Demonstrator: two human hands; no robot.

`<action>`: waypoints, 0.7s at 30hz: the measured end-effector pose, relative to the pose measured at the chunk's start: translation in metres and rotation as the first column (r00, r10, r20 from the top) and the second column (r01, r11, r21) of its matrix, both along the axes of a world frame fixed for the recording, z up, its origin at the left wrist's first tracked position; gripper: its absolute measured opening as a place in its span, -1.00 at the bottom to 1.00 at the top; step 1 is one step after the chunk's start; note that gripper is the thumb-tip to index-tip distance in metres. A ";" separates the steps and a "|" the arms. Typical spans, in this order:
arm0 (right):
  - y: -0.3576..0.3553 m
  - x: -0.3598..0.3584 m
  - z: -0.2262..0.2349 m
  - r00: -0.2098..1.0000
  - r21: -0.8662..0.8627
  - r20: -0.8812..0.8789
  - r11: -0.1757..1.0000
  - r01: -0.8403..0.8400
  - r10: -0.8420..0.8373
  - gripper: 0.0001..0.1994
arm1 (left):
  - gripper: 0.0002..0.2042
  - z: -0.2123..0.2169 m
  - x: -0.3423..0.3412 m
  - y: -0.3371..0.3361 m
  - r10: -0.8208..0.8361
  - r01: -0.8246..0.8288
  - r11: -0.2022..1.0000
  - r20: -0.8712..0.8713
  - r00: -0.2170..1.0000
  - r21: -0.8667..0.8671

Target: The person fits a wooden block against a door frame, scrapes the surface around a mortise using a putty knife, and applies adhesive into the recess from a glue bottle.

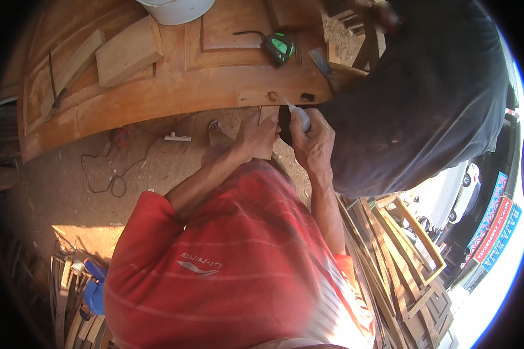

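My right hand (314,136) is closed round a small white squeeze bottle (300,118). The bottle's narrow nozzle points up and left at the near edge of a brown panelled wooden door (186,90), close to a dark slot (307,97) cut in it. Just left of it, my left hand (256,136) grips a thin, pale wooden piece (266,148) below that edge. Fingers hide part of this piece. On the door, a rough round patch (272,96) shows near the nozzle.
A green and black tape measure (279,47), a flat metal blade (319,61), wooden blocks (129,52) and a white bucket (180,11) rest on the door. At right, a person in dark clothing (419,104) is very close. Timber frames (390,250) lie lower right; a cable (117,185) crosses the ground.
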State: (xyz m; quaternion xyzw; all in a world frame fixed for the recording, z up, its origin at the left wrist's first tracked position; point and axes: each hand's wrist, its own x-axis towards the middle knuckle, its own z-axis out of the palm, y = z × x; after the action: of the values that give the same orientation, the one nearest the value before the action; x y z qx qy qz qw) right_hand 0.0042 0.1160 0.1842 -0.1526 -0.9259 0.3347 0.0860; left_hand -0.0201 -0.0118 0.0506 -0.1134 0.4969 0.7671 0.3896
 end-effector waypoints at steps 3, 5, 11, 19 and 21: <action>0.000 0.000 -0.001 1.000 0.011 -0.001 1.000 -0.001 0.001 -0.82 | -0.66 -0.005 0.001 0.001 0.012 -0.012 1.000 -0.004 1.000 0.011; 0.000 0.000 -0.001 1.000 0.006 0.000 1.000 0.012 -0.012 -0.83 | -0.66 -0.007 0.001 0.001 0.006 -0.006 1.000 -0.008 1.000 0.010; 0.001 0.002 0.001 1.000 0.040 -0.013 0.999 -0.020 0.020 -0.85 | -0.64 -0.006 0.000 -0.001 0.009 -0.009 0.999 -0.013 1.000 0.037; 0.000 0.004 -0.001 1.000 -0.008 0.007 1.000 0.022 -0.022 -0.81 | -0.62 -0.014 0.002 0.001 0.015 -0.016 0.999 0.010 1.000 0.038; 0.001 0.004 -0.002 1.000 -0.015 0.005 1.000 0.025 -0.025 -0.84 | -0.62 -0.014 0.002 0.002 0.024 -0.024 0.999 0.016 1.000 0.044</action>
State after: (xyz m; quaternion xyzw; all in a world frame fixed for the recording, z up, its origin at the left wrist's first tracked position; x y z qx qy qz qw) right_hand 0.0086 0.1169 0.1826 -0.1655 -0.9216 0.3402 0.0868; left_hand -0.0177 -0.0097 0.0369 -0.1166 0.4753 0.7817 0.3866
